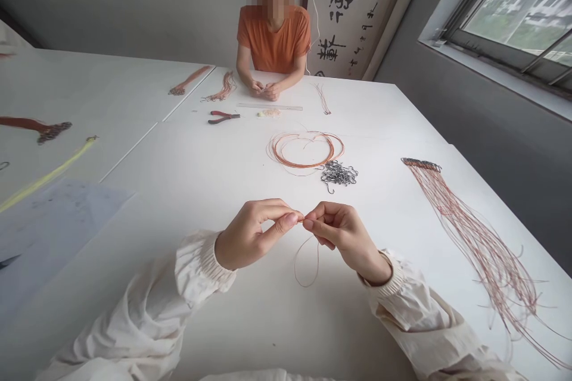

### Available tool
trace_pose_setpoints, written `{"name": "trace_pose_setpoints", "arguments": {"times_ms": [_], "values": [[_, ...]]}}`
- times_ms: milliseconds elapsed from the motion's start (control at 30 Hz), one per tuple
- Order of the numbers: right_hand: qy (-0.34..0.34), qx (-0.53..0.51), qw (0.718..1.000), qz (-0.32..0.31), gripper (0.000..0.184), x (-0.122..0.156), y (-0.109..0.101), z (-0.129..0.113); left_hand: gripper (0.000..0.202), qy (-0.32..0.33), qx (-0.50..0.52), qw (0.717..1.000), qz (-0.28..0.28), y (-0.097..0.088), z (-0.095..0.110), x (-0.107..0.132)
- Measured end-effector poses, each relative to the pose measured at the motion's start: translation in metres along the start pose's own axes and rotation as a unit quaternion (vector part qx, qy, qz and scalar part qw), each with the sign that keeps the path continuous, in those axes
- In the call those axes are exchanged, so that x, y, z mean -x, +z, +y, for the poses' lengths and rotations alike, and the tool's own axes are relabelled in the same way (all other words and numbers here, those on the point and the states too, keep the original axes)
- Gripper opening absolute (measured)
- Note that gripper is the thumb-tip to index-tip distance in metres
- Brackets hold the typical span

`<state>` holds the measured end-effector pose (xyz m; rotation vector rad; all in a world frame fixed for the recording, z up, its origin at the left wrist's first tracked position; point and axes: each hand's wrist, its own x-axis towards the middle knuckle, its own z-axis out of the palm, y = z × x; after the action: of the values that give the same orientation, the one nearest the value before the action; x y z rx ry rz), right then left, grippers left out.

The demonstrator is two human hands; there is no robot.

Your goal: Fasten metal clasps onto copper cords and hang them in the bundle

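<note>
My left hand and my right hand meet fingertip to fingertip above the white table. Each is closed in a pinch on a thin orange line, which hangs in a loop below the right fingers. Whether a hook sits between the fingertips is too small to tell. Just beyond my hands lie a coil of orange line and a pile of dark metal hooks. To the right, a bundle of orange lines is spread out, with hooks lined up at its far end.
Across the table sits a person in an orange shirt, hands together. Red-handled pliers, a clear ruler and several line bundles lie there. A yellow bundle and a translucent sheet are at left.
</note>
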<state>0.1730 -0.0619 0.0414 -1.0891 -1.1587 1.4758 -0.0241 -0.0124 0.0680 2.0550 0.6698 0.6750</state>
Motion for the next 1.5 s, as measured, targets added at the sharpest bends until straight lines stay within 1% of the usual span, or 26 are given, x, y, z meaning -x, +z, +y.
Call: {"name": "trace_pose_setpoints", "arguments": {"times_ms": [100,200,267,367,433,533,667,833,967,1100,1200,1267,1333,1367,1433,1500], "values": [[0.004,-0.004,1.000,0.003,0.025,0.000,0.000,0.000,0.022,0.008,-0.008,1.000,0.018,0.000,0.000,0.000],[0.011,-0.006,1.000,0.005,0.027,0.000,0.000,0.000,0.020,0.030,-0.021,0.998,0.053,0.000,-0.002,-0.001],[0.011,-0.007,1.000,0.007,0.028,0.000,0.000,0.000,0.019,0.071,-0.044,0.993,0.079,-0.001,-0.004,-0.001],[0.008,-0.009,1.000,0.007,0.027,0.000,0.001,0.001,0.020,0.141,-0.095,0.979,0.111,0.000,-0.007,0.000],[0.007,-0.006,1.000,0.007,0.026,0.000,0.002,0.001,0.024,0.164,-0.126,0.972,0.112,0.002,-0.009,0.000],[0.003,0.007,1.000,0.022,0.025,0.000,0.005,0.002,0.028,0.164,-0.162,0.969,0.094,0.004,-0.009,0.002],[-0.006,0.045,0.998,0.037,0.024,0.001,0.008,0.003,0.026,0.125,-0.170,0.976,0.054,0.005,-0.006,0.003],[-0.020,0.077,0.997,0.025,0.021,0.002,0.010,0.005,0.022,0.057,-0.108,0.992,0.016,0.006,-0.003,0.003],[-0.059,0.099,0.993,0.021,0.016,0.004,0.012,0.005,0.015,-0.002,-0.055,0.998,0.024,0.008,0.000,0.004],[-0.105,0.113,0.987,0.042,0.009,0.007,0.017,0.007,0.010,-0.068,-0.020,0.997,0.034,0.010,0.006,0.005],[-0.112,0.120,0.985,0.052,0.008,0.009,0.018,0.009,0.008,-0.102,0.004,0.994,0.031,0.011,0.008,0.005],[-0.102,0.104,0.987,0.063,0.010,0.009,0.018,0.009,0.008,-0.112,0.028,0.993,0.028,0.010,0.007,0.003],[-0.079,0.066,0.992,0.075,0.014,0.007,0.016,0.008,0.008,-0.099,0.041,0.993,0.052,0.009,0.004,0.002],[-0.065,0.044,0.994,0.081,0.016,0.007,0.016,0.008,0.008,-0.079,0.035,0.993,0.074,0.008,0.003,0.001],[-0.044,0.008,0.995,0.088,0.019,0.005,0.014,0.007,0.009,-0.013,-0.006,0.993,0.117,0.007,0.000,0.001],[-0.035,-0.020,0.996,0.085,0.021,0.004,0.013,0.006,0.018,0.076,-0.076,0.984,0.139,0.008,-0.004,0.001]]}}
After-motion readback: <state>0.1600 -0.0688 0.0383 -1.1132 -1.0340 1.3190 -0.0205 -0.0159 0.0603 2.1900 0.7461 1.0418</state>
